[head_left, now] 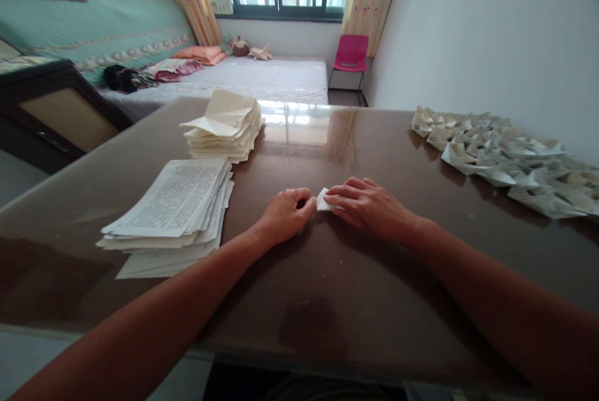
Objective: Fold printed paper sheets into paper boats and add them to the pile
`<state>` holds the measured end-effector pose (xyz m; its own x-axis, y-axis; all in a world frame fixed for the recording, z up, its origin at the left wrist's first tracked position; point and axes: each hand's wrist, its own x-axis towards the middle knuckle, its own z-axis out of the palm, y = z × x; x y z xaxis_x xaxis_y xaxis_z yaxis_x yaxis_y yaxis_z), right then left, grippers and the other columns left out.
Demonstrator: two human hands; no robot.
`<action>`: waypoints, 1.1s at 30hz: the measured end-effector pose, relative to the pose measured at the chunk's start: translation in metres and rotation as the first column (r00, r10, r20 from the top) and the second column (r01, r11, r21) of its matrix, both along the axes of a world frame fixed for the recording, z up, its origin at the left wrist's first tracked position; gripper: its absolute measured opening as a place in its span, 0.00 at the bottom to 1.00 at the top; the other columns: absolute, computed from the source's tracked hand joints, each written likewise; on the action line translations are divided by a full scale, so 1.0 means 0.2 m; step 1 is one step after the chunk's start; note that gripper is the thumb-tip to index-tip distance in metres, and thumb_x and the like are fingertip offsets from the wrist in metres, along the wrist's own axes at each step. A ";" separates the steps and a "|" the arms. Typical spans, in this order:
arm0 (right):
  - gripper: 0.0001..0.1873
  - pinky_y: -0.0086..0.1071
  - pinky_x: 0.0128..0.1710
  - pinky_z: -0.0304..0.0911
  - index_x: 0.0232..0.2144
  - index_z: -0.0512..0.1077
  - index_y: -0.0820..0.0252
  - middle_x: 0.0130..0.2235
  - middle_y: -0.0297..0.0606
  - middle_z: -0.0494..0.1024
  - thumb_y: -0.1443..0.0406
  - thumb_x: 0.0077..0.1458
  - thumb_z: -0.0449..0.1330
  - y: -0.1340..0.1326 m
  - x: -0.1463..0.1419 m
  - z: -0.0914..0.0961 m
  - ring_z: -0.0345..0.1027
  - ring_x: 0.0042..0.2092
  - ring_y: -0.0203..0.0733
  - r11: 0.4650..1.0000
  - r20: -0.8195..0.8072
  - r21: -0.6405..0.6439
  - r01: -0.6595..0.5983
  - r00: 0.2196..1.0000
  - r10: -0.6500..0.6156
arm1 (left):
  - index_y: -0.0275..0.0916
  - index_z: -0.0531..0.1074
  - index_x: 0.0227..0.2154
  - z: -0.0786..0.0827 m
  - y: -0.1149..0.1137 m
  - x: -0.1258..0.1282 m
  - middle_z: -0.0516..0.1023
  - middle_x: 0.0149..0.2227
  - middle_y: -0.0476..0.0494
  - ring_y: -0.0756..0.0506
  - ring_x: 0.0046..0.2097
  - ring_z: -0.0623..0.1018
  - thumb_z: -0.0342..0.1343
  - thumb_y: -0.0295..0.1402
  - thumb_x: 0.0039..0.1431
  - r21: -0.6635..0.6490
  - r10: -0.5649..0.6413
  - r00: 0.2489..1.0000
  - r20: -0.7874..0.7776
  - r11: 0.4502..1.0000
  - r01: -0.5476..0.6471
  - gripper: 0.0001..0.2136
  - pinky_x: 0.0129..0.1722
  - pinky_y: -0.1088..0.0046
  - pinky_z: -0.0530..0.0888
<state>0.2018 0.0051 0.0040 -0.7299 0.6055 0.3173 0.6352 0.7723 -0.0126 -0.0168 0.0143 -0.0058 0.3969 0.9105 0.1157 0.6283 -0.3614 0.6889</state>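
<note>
A small folded piece of white paper (322, 201) lies on the brown glossy table (327, 301), near its middle. My left hand (287, 212) is curled into a loose fist and pinches the paper's left edge. My right hand (369, 206) lies flat over the rest of the paper, fingers stretched toward the left and pressing it down. Only a small corner of the paper shows between the two hands.
A stack of printed sheets (175, 211) lies to the left, with a pile of folded sheets (227, 126) behind it. Several folded paper boats (505, 158) cover the table's right side by the wall. A bed (262, 77) and a pink chair (350, 55) stand beyond.
</note>
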 end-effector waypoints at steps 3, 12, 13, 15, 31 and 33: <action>0.17 0.40 0.47 0.62 0.52 0.71 0.53 0.51 0.40 0.76 0.60 0.64 0.52 0.02 0.01 -0.01 0.66 0.47 0.45 0.999 -0.043 -0.042 -0.025 0.999 0.024 | 0.38 0.61 0.18 0.00 0.00 0.00 0.60 0.19 0.54 0.52 0.25 0.61 0.46 0.37 0.57 -0.004 -0.009 1.000 0.002 1.000 0.009 0.14 0.26 0.76 0.57; 0.12 0.37 0.42 0.63 0.44 0.74 0.59 0.42 0.44 0.79 0.65 0.61 0.54 0.00 -0.02 -0.03 0.69 0.42 0.44 0.999 -0.015 0.026 0.035 0.999 -0.035 | 0.37 0.67 0.22 0.01 0.01 -0.01 0.67 0.21 0.51 0.51 0.26 0.67 0.39 0.45 0.64 -0.077 -0.030 0.996 0.087 0.996 0.036 0.22 0.27 0.77 0.62; 0.12 0.36 0.42 0.63 0.43 0.74 0.60 0.40 0.44 0.79 0.66 0.61 0.53 0.00 -0.03 -0.04 0.70 0.41 0.43 0.998 -0.035 0.030 0.050 0.998 -0.048 | 0.37 0.69 0.24 0.01 0.00 -0.01 0.69 0.22 0.51 0.51 0.27 0.68 0.39 0.46 0.64 -0.081 -0.032 0.995 0.095 0.996 0.040 0.23 0.28 0.76 0.64; 0.11 0.34 0.42 0.64 0.42 0.74 0.60 0.39 0.43 0.79 0.66 0.61 0.53 0.00 -0.04 -0.05 0.70 0.41 0.42 0.997 -0.100 0.026 0.067 0.993 -0.064 | 0.37 0.71 0.28 0.01 0.00 0.00 0.72 0.25 0.50 0.50 0.28 0.71 0.44 0.49 0.62 -0.071 -0.020 0.994 0.107 0.997 0.027 0.20 0.30 0.76 0.67; 0.14 0.29 0.37 0.67 0.45 0.75 0.58 0.40 0.39 0.79 0.60 0.60 0.57 0.02 0.01 -0.07 0.73 0.35 0.36 0.906 -0.443 -0.417 -0.074 0.887 -0.132 | 0.36 0.70 0.49 -0.03 -0.02 0.00 0.77 0.36 0.46 0.50 0.32 0.76 0.53 0.45 0.59 -0.182 -0.073 0.952 0.297 0.974 0.132 0.21 0.31 0.74 0.77; 0.14 0.28 0.36 0.67 0.45 0.74 0.58 0.41 0.39 0.79 0.60 0.60 0.56 0.03 0.02 -0.07 0.73 0.35 0.35 0.892 -0.449 -0.444 -0.086 0.883 -0.139 | 0.37 0.69 0.50 -0.02 -0.03 0.00 0.77 0.36 0.45 0.50 0.30 0.77 0.53 0.43 0.59 -0.148 -0.088 0.962 0.257 0.981 0.129 0.20 0.31 0.74 0.77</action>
<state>0.2048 0.0108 -0.0102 -0.5493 0.7780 0.3049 0.4885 0.5950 -0.6382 -0.0167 0.0091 -0.0103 0.4718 0.8783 0.0778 0.3934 -0.2887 0.8729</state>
